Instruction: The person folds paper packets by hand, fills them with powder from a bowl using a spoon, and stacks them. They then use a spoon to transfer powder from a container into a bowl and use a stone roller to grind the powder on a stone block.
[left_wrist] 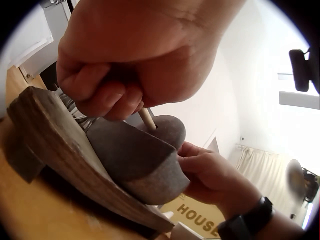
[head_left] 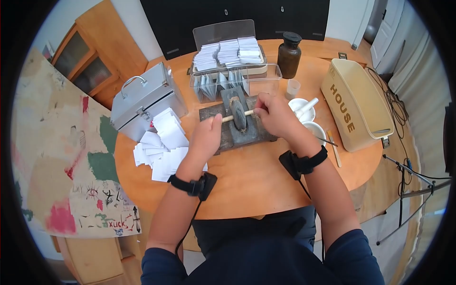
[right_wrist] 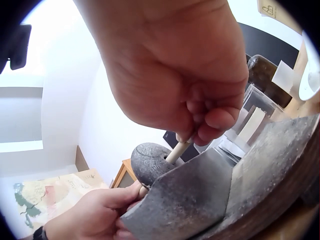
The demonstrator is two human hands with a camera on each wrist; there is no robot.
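A grey stone grinding wheel (head_left: pixel 239 115) stands on edge in a dark boat-shaped grinding trough (left_wrist: pixel 127 155), which rises from a heavy dark base (head_left: pixel 212 114). Through the wheel's centre runs a pale wooden axle (head_left: pixel 228 118). My left hand (head_left: pixel 208 135) grips the axle's left end, its fingers curled round it in the left wrist view. On the other side my right hand (head_left: pixel 275 116) holds the right end, fingers curled in the right wrist view (right_wrist: pixel 175 65). Trough walls hide the wheel's lower edge in both wrist views.
White paper packets (head_left: pixel 166 135) lie left, beside a silver metal case (head_left: pixel 147 102). Behind stand a clear box of packets (head_left: pixel 228 53) and a brown bottle (head_left: pixel 289 57). At right are a white mortar and pestle (head_left: pixel 304 109), a white bowl (head_left: pixel 313 129) and a cream bin (head_left: pixel 354 104).
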